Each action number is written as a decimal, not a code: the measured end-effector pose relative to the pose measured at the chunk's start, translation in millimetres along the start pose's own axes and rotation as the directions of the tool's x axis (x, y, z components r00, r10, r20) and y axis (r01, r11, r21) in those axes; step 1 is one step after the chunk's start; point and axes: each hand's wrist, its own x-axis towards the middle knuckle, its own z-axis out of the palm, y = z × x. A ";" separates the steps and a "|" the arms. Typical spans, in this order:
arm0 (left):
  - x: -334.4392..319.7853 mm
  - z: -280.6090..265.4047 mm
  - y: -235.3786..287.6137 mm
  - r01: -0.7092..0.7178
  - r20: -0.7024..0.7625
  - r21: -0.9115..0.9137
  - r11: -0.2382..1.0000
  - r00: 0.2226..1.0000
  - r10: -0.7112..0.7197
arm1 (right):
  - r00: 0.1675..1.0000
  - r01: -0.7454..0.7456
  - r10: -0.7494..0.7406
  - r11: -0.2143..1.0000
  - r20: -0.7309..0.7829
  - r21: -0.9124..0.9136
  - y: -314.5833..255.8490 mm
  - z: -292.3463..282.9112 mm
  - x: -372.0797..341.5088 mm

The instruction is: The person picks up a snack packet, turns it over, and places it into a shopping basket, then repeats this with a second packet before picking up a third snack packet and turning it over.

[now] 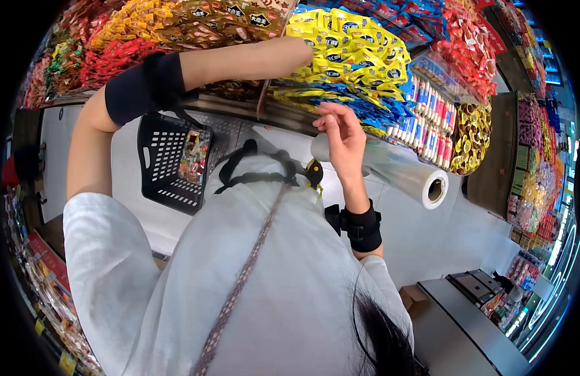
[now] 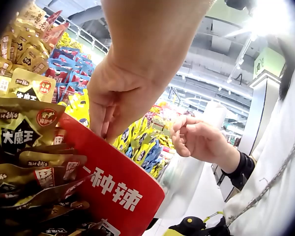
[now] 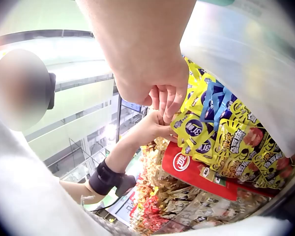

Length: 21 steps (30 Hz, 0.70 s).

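My left arm stretches across the snack display in the head view, and its hand is over a heap of yellow snack packets. In the left wrist view the left hand points down behind a red divider card, its fingertips partly hidden. The right wrist view has this left hand right at the edge of a yellow packet; I cannot tell if it grips one. My right hand hovers in front of the shelf with loosely bent fingers and nothing in them.
A black shopping basket with some packaged snacks stands below on the left. A roll of clear plastic bags sticks out beneath the right hand. Brown-gold packets fill the bin left of the divider. White, red and blue wrapped sticks lie to the right.
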 end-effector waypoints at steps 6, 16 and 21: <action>7.1 11.4 -13.3 -0.162 -0.123 0.241 0.957 0.973 0.196 | 1.000 -0.004 0.005 1.000 0.001 -0.015 1.6 3.2 2.3; 0.5 15.7 -11.3 -0.209 -0.162 0.306 0.929 0.950 0.267 | 1.000 -0.012 0.012 1.000 0.026 0.008 3.6 7.2 4.9; -6.0 -2.3 -1.6 -0.174 -0.229 0.125 0.977 0.953 0.199 | 1.000 -0.012 0.012 1.000 0.004 -0.008 -4.2 8.1 14.4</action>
